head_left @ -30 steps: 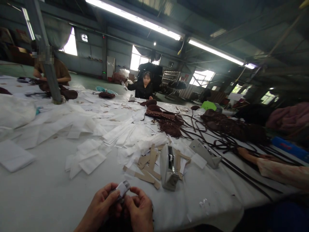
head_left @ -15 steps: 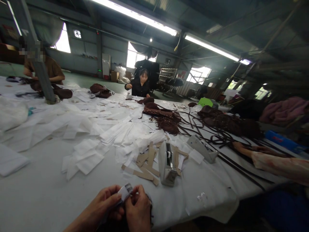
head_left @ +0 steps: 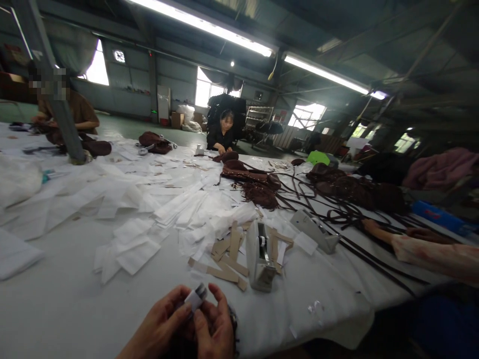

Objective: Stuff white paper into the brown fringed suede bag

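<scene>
Near the front edge of the table, my left hand [head_left: 166, 314] pinches a small strap end wrapped in white paper [head_left: 193, 300] between thumb and fingers. A dark grey, shiny tip [head_left: 201, 290] sticks out of the wrap; its exact kind is unclear. Close against it on the right is my right hand [head_left: 215, 326], its thumb and curled fingers at the lower end of the wrap and its forefinger lifted away. Something dark with a beaded or chain-like edge [head_left: 234, 319] shows beside my right wrist, mostly hidden. Beyond my hands stands a grey tape dispenser [head_left: 261, 259].
Brown card strips [head_left: 224, 267] and white paper sheets [head_left: 136, 244] cover the table [head_left: 75, 309]. A second tape dispenser [head_left: 316, 232] lies right, near brown bags [head_left: 249, 174] with long straps. A co-worker's sleeved arm [head_left: 422, 252] reaches in from the right; two people work across the table.
My right forefinger has lifted off the paper-wrapped piece, uncovering more of its dark tip. The person opposite has lowered a raised hand to the table.
</scene>
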The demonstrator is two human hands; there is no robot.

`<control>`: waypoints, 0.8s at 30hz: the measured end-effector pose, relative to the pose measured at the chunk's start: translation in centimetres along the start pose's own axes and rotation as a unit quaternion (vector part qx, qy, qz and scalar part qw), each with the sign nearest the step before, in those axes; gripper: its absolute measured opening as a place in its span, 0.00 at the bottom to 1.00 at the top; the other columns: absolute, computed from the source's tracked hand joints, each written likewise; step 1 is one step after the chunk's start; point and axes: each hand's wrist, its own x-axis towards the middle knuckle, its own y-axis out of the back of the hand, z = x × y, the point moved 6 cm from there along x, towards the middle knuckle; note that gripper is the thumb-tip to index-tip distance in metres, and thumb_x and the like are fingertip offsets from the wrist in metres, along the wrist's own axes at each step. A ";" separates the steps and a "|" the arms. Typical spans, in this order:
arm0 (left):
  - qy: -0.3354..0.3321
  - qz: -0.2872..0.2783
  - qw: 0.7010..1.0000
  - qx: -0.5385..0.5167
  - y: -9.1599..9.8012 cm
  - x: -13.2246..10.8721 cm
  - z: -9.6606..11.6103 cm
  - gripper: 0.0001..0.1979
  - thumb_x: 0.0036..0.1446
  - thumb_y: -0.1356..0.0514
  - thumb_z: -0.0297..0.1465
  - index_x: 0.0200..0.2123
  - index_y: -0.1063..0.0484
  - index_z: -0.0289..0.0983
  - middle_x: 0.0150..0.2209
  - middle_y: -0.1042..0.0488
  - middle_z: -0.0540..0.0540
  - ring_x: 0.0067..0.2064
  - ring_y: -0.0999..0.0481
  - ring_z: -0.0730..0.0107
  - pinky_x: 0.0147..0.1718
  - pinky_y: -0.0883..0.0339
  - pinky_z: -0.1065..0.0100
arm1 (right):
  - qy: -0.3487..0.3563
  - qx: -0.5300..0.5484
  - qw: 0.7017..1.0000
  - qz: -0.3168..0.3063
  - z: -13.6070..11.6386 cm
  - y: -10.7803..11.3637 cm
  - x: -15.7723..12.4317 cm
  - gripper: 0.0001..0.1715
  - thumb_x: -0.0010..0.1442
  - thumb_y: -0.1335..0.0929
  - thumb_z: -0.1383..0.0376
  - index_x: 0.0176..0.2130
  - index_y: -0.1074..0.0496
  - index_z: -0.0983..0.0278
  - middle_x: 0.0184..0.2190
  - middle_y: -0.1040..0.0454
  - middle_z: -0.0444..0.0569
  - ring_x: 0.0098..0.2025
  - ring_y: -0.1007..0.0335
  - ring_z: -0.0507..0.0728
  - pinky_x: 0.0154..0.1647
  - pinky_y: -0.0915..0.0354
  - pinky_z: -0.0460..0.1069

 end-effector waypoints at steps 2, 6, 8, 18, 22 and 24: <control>-0.025 0.017 0.996 0.085 -0.1 -0.5 1.0 0.16 0.59 0.42 0.44 0.41 0.29 0.38 0.36 0.24 0.46 0.34 0.26 0.65 0.35 0.33 0.69 | -0.013 0.047 0.999 -0.005 0.2 -0.5 -0.3 0.43 0.48 0.26 0.51 0.57 0.42 0.62 0.40 0.21 0.55 0.42 0.24 0.63 0.41 0.27 0.55; -0.037 0.056 0.979 0.191 0.5 -1.2 1.6 0.17 0.58 0.43 0.46 0.44 0.32 0.40 0.30 0.24 0.47 0.32 0.26 0.62 0.34 0.35 0.70 | -0.051 0.112 0.992 -0.035 0.8 -1.3 -1.0 0.50 0.44 0.24 0.51 0.59 0.44 0.59 0.48 0.25 0.58 0.40 0.23 0.63 0.30 0.26 0.52; -0.038 0.087 0.972 0.216 1.2 -1.4 1.1 0.19 0.58 0.43 0.45 0.47 0.34 0.41 0.31 0.23 0.47 0.34 0.25 0.60 0.36 0.36 0.69 | -0.062 0.141 0.987 -0.041 1.2 -1.5 -1.4 0.53 0.43 0.23 0.51 0.61 0.46 0.58 0.51 0.26 0.58 0.39 0.23 0.63 0.28 0.26 0.53; -0.054 0.053 0.955 0.289 1.1 -1.6 1.8 0.37 0.60 0.44 0.41 0.67 0.56 0.41 0.36 0.22 0.45 0.36 0.24 0.58 0.36 0.35 0.69 | -0.085 0.165 0.979 -0.089 -0.1 -1.6 -2.1 0.59 0.44 0.24 0.53 0.65 0.56 0.50 0.55 0.30 0.56 0.26 0.25 0.55 0.20 0.30 0.50; -0.047 0.047 0.976 0.208 1.0 -1.7 2.2 0.42 0.56 0.40 0.41 0.68 0.57 0.41 0.30 0.23 0.48 0.32 0.25 0.59 0.36 0.34 0.67 | -0.078 0.188 0.975 -0.088 -0.5 -1.8 -2.4 0.63 0.43 0.24 0.52 0.66 0.60 0.48 0.56 0.31 0.55 0.30 0.25 0.56 0.23 0.29 0.50; -0.039 0.044 0.986 0.155 0.7 -1.8 1.9 0.43 0.53 0.38 0.41 0.68 0.56 0.42 0.29 0.23 0.49 0.31 0.25 0.58 0.36 0.33 0.66 | -0.064 0.204 0.973 -0.084 0.2 -2.0 -2.4 0.66 0.42 0.24 0.51 0.66 0.65 0.47 0.56 0.32 0.54 0.32 0.24 0.57 0.27 0.29 0.52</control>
